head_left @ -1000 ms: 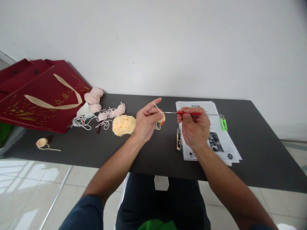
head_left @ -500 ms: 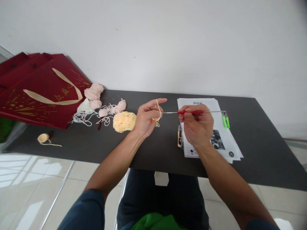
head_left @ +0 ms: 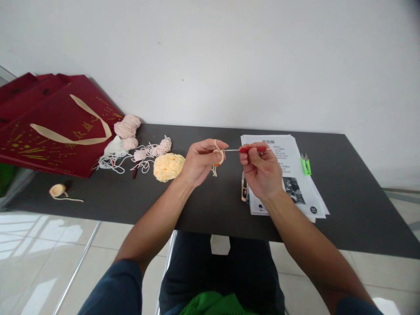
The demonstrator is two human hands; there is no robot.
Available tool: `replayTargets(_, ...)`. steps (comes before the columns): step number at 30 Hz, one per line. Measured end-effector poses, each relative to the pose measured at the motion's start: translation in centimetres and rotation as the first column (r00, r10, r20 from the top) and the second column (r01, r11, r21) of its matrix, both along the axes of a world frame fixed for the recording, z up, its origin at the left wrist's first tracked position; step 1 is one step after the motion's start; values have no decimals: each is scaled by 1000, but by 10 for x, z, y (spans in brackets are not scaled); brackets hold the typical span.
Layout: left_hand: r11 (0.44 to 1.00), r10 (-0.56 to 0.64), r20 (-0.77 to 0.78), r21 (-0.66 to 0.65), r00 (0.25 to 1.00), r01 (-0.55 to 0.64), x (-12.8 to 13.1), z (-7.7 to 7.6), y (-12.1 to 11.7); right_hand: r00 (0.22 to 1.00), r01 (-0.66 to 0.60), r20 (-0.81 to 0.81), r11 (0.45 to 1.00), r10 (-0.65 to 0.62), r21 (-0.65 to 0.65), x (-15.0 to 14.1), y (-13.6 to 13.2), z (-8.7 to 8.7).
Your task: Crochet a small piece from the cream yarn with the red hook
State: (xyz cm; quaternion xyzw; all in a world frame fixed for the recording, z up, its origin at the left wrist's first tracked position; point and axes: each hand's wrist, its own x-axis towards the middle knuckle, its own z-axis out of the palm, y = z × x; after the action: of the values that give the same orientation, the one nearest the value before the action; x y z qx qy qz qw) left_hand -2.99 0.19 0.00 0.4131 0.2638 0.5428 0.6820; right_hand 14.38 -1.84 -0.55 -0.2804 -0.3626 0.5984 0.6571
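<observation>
A crochet hook with a red grip lies level in my right hand, pinched between thumb and fingers above the printed sheets. Its thin metal shaft points left and meets the cream yarn at my left hand. That hand is closed on the yarn, a strand looped over the forefinger and a small worked bit hanging below the fingertips. Something small and orange shows there, too small to make out. Just left of my left wrist sits a yellow ball of yarn.
Green thread snips lie on the printed sheets; another pair of snips sits at their left edge. Pink yarn and white yarn rest beside dark red bags. A small cream crocheted cup stands far left.
My right hand has moved left, and the hook's shaft between the hands is shorter now. My left forefinger has bent down from its raised, straighter pose. The view has shifted slightly.
</observation>
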Motion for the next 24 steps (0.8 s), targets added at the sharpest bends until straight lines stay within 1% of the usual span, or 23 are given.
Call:
replayTargets(2,998,67,-84,28,994,-65,3,-3,-2,1000,-11,1,999,11,-39,-3,0,-3)
replayTargets(5,983,172,-199,104,965,-153,8,-6,-3,1000,-24,-18,998,23,-64,-6,-2,-6)
replayTargets(7,966,240,-251,155,938,-206,10,-7,-3,999,-19,-29,998,17,-64,-7,-3,-7)
replayTargets(9,955,283,-273,167,919,-245,11,-7,-4,999,-5,-34,998,3,-56,-9,-3,-7)
replayTargets(14,956,290,-230,117,929,-270,15,-8,-8,998,42,-43,997,-45,-60,-17,-6,-8)
replayTargets(20,958,285,-213,91,935,-271,18,-6,-11,998,49,-26,995,-51,-83,-20,-7,-9)
replayTargets(24,953,300,-192,100,935,-285,20,-5,-12,998,55,-23,996,-57,-67,-19,-7,-11)
